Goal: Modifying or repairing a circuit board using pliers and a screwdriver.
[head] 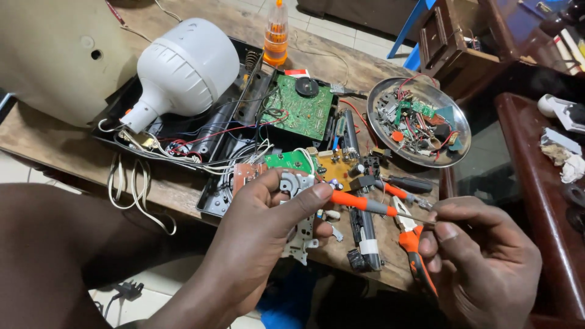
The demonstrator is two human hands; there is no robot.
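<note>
1. The left hand grips a small silver metal mechanism plate with a round motor housing, held above the wooden desk edge.
2. The right hand pinches the thin metal shaft of an orange-handled screwdriver.
3. The screwdriver's long axis runs nearly level, left to right, its handle end against the left thumb.
4. Orange pliers lie just beneath.

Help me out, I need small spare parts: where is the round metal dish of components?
In the head view the round metal dish sits at the right end of the wooden table, right of the green circuit board and beyond the right hand.
</note>
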